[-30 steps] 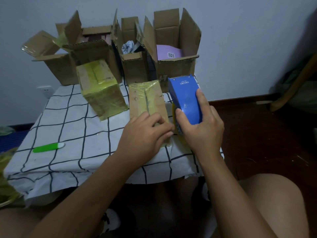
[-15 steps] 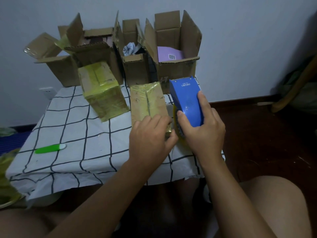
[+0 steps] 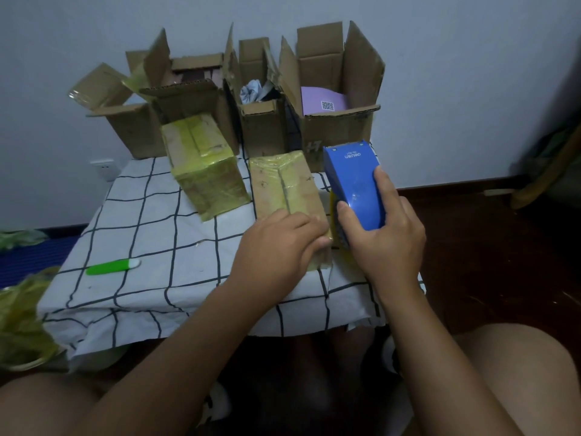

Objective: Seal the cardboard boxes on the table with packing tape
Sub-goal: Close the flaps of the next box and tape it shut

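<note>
Taped box (image 3: pixel 287 196) lies near front right of worktop (image 3: pixel 151 234), yellowish tape over top seam. Our left hand (image 3: pixel 276 247) rests on its near end, fingers bent over right edge. Our right hand (image 3: pixel 385 240) grips blue tape dispenser (image 3: pixel 355 184) just beside box's right side; whether dispenser touches box, we cannot tell. Second taped box (image 3: pixel 204 165) sits tilted to left. Four open boxes (image 3: pixel 336 99) line back wall. Green pen (image 3: pixel 113 267) lies well left.

Checked-cloth table (image 3: pixel 151 234): two taped boxes (image 3: pixel 201 165), four open boxes (image 3: pixel 333 127), green pen (image 3: pixel 111 267).
</note>
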A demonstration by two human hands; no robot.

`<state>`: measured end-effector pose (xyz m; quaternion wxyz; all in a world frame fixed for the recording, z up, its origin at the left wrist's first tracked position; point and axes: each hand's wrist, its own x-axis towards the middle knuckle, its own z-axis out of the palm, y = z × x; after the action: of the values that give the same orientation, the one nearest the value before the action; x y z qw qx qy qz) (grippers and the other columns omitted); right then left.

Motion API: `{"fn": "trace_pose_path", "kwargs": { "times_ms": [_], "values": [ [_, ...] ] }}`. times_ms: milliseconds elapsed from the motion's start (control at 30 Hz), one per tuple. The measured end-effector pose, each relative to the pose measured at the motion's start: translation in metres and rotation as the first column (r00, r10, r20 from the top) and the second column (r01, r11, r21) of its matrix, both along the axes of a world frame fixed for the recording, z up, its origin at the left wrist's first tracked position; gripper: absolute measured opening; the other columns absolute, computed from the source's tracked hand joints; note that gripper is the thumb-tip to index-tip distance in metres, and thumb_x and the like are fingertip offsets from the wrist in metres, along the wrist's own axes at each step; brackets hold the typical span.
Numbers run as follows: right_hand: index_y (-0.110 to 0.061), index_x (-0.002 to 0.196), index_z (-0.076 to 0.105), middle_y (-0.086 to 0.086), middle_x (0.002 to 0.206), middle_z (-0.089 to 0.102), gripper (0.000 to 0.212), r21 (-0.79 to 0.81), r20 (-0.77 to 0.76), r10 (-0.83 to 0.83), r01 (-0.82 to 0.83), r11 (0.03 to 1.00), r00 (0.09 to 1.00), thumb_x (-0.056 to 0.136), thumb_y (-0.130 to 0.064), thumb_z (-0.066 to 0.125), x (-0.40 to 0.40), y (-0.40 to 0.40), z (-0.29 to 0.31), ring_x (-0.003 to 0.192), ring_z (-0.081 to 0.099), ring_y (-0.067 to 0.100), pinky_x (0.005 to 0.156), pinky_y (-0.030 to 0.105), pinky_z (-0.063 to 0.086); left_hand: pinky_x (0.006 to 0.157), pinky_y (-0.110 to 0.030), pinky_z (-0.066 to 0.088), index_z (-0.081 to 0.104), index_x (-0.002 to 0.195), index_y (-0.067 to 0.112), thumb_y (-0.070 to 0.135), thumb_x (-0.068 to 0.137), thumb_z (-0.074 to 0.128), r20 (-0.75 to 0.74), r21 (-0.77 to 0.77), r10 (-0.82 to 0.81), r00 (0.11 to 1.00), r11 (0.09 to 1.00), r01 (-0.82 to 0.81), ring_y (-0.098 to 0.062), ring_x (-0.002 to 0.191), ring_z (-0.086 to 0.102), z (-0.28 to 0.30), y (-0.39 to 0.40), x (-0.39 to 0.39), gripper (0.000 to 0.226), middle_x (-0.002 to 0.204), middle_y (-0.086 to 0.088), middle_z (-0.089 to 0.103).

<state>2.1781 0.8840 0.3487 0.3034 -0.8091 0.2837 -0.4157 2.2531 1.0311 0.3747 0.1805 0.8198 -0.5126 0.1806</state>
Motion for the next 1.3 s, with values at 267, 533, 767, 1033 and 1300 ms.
{"fn": "trace_pose_path", "kwargs": {
  "times_ms": [267, 533, 767, 1033, 1300],
  "values": [
    [-0.022, 0.145, 0.052, 0.004, 0.09, 0.058, 0.075, -0.014, 0.016, -0.001, 0.002, 1.0, 1.0, 0.08, -0.06, 0.055, 0.0, 0.0, -0.002, 0.074, 0.053, 0.018, 0.065, 0.028, 0.04, 0.063, -0.04, 0.049, 0.072, 0.114, 0.018, 0.034, 0.093, 0.057, 0.016, -0.064, -0.198, 0.98, 0.978, 0.198, -0.022, 0.076, 0.052, -0.013, 0.007, 0.025, 0.03, 0.11, 0.004, 0.071],
    [-0.022, 0.145, 0.051, 0.004, 0.09, 0.059, 0.075, -0.025, 0.023, -0.012, 0.013, 1.0, 1.0, 0.08, -0.06, 0.055, 0.0, 0.001, -0.004, 0.073, 0.053, 0.018, 0.064, 0.026, 0.038, 0.068, -0.04, 0.045, 0.068, 0.115, 0.019, 0.036, 0.095, 0.054, -0.016, -0.062, -0.161, 0.987, 0.985, 0.16, -0.02, 0.081, 0.052, -0.017, 0.01, 0.022, 0.03, 0.109, 0.006, 0.067],
    [-0.023, 0.146, 0.05, 0.003, 0.091, 0.058, 0.074, -0.029, 0.008, -0.008, 0.009, 1.0, 1.0, 0.081, -0.059, 0.055, 0.0, 0.0, -0.004, 0.072, 0.052, 0.018, 0.063, 0.026, 0.039, 0.066, -0.039, 0.043, 0.071, 0.112, 0.019, 0.03, 0.094, 0.058, -0.019, -0.127, -0.121, 0.992, 0.985, 0.118, -0.021, 0.077, 0.054, -0.021, 0.008, 0.017, 0.025, 0.106, 0.008, 0.07],
    [-0.021, 0.145, 0.051, 0.003, 0.09, 0.057, 0.075, -0.03, 0.008, -0.006, 0.006, 1.0, 1.0, 0.081, -0.06, 0.054, 0.0, 0.001, -0.003, 0.072, 0.05, 0.016, 0.063, 0.026, 0.038, 0.079, -0.033, 0.042, 0.064, 0.126, 0.014, 0.032, 0.098, 0.049, -0.137, -0.104, -0.156, 0.978, 0.984, 0.143, -0.02, 0.09, 0.057, -0.019, 0.016, 0.019, 0.036, 0.119, 0.003, 0.068],
    [-0.021, 0.145, 0.051, 0.003, 0.089, 0.057, 0.075, -0.03, 0.01, -0.007, 0.008, 1.0, 1.0, 0.081, -0.06, 0.054, 0.001, 0.002, -0.004, 0.071, 0.052, 0.019, 0.063, 0.027, 0.04, 0.081, -0.039, 0.046, 0.071, 0.114, 0.013, 0.02, 0.097, 0.052, -0.132, -0.15, -0.162, 0.978, 0.978, 0.142, -0.026, 0.094, 0.061, -0.025, 0.013, 0.017, 0.027, 0.123, 0.001, 0.066]
  ]
}}
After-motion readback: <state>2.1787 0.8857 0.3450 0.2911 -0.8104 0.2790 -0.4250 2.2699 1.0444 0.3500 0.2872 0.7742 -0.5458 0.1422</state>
